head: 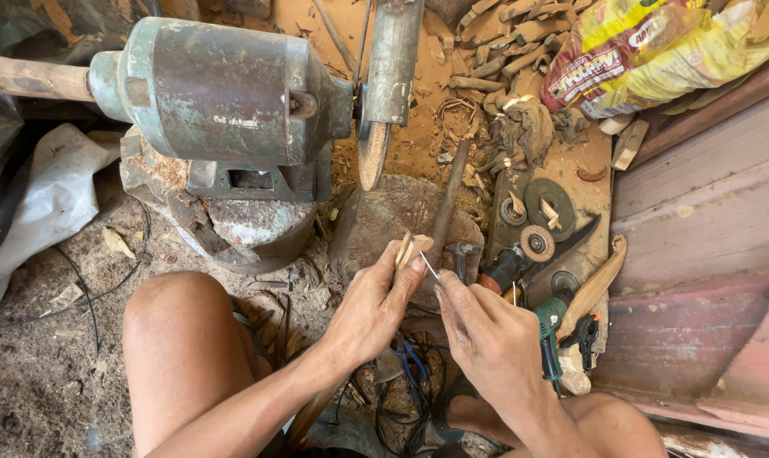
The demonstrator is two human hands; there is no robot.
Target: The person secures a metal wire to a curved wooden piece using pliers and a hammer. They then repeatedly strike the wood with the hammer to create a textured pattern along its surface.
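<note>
Wood piece in left hand

- Grinder motor at upper left, sitting on a stone block.
- Stump at centre, behind 2 hands.
- Left hand holds a wood piece; right hand just right.
- Sack at upper right.

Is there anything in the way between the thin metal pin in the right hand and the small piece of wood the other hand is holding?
Nothing visible. The right hand pinches a thin pin whose tip points at the small wood piece gripped by the left hand. Only a short open gap lies between them, above the stump.
</note>
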